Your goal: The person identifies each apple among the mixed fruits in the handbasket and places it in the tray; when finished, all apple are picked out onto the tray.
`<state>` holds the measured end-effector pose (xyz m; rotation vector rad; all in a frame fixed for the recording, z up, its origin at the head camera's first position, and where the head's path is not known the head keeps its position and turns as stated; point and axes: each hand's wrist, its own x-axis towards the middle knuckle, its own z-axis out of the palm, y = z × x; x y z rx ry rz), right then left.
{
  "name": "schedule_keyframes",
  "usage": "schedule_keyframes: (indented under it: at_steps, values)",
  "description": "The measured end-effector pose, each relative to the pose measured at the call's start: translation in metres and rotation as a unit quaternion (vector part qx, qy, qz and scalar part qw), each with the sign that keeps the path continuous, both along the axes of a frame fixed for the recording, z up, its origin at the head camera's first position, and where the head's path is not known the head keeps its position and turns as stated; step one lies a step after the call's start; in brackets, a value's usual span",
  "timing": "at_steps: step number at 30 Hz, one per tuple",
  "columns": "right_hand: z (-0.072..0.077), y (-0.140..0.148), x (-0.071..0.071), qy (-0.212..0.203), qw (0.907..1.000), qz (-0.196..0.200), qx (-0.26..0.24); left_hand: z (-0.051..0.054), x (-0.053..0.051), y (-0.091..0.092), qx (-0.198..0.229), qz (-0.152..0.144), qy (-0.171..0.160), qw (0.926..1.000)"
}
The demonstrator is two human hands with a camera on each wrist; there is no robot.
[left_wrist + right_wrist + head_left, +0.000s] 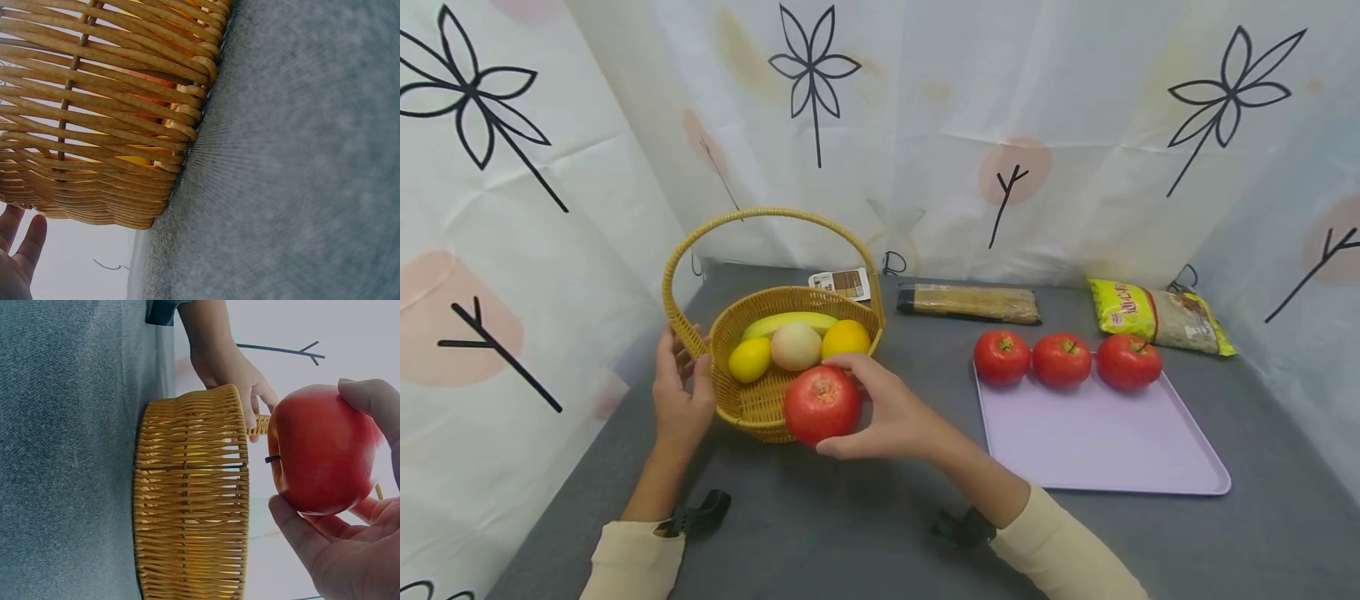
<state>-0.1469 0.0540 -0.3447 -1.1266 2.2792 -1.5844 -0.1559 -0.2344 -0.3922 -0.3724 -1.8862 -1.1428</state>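
Observation:
My right hand (891, 412) holds a red apple (822, 406) between thumb and fingers, over the near right rim of a wicker basket (763, 429). In the right wrist view the apple (325, 450) is stem down, apart from the basket (190, 500). My left hand (683, 400) grips the foot of the basket's arched handle (767, 212) at its left side; its fingertips (34, 237) show beside the weave in the left wrist view. Inside the basket lie a yellow-green banana (790, 322), a lemon (750, 359), a pale peach-coloured round fruit (796, 347) and an orange-yellow fruit (846, 340).
Three red apples (1062, 361) sit along the far edge of a lilac tray (1097, 442) on the right. Behind stand a flat brown packet (970, 303), a yellow bag (1157, 317) and a small card-like pack (842, 284). Patterned white cloth (940, 108) encloses the grey table (850, 542).

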Motion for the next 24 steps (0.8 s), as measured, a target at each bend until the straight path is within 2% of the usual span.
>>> schedule_keyframes:
  at_steps: [12, 24]
  values:
    - [0.0023, 0.0042, 0.0070, 0.003, 0.9999, -0.007, 0.009, 0.0007, 0.0012, -0.0001, -0.005, -0.003, 0.000, 1.0000]
    - [0.0016, 0.0055, 0.0066, 0.004, 0.9997, -0.013, 0.019, 0.0030, 0.0010, 0.0010, -0.007, 0.000, 0.003, 1.0000]
